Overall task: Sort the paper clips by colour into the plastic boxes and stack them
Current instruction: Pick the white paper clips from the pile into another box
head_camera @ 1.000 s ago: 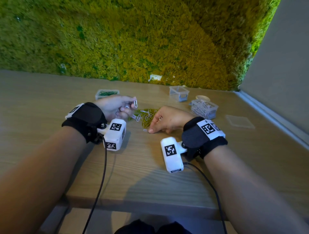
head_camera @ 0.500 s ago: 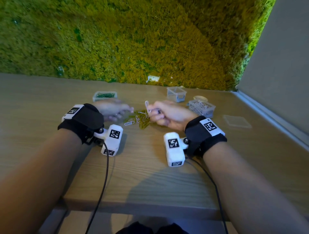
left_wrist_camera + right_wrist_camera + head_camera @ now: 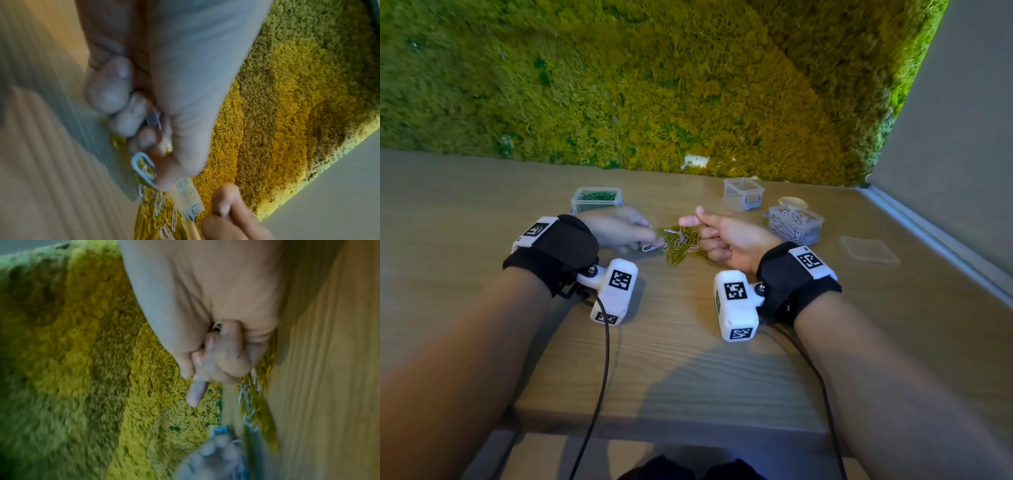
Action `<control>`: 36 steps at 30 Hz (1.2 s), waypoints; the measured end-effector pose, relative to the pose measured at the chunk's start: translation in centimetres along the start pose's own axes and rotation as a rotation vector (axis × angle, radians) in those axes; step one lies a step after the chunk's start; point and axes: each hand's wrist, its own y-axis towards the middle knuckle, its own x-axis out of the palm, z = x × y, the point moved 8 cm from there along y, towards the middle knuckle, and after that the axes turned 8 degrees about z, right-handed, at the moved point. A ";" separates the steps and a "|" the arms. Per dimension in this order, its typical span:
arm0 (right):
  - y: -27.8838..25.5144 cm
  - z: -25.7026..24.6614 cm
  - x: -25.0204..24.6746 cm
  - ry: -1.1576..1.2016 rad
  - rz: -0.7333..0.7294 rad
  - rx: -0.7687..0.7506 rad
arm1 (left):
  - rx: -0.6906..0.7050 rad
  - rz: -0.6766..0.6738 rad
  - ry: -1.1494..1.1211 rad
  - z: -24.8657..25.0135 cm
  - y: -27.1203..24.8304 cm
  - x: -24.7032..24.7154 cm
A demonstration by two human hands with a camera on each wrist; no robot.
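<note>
A pile of yellow and white paper clips (image 3: 681,244) lies on the wooden table (image 3: 681,359) between my hands. My left hand (image 3: 649,236) is at the pile's left edge; in the left wrist view its thumb and forefinger pinch a white clip (image 3: 142,168), and more white clips (image 3: 155,118) sit under its curled fingers. My right hand (image 3: 693,221) is at the pile's right edge. Its index finger (image 3: 195,392) sticks out and the other fingers curl over something white in the palm (image 3: 218,325). One white clip (image 3: 652,247) lies loose by the left hand.
A clear box of green clips (image 3: 595,200) stands behind the left hand. An empty clear box (image 3: 743,193) and a box of white clips (image 3: 794,224) stand back right, with a small round object (image 3: 792,202) between them. A flat clear lid (image 3: 868,250) lies near the right wall. A moss wall closes the back.
The right hand, raised with a white clip half a second ago, has come down to the pile's right edge. The left hand has moved right, into the pile.
</note>
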 end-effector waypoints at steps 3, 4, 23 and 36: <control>-0.6 -1.0 -0.3 -0.245 0.085 -0.124 | 0.007 0.013 -0.140 0.4 -0.1 -0.4; -0.9 -1.5 -0.2 -0.409 0.119 -0.191 | 0.004 0.046 -0.173 0.4 0.0 -0.7; -1.4 -2.3 4.0 -1.095 0.077 -0.466 | -0.017 0.155 -0.801 0.9 1.0 -0.8; -1.6 -2.1 4.0 -1.106 0.084 -0.439 | 0.079 0.253 -1.029 1.7 1.3 -1.6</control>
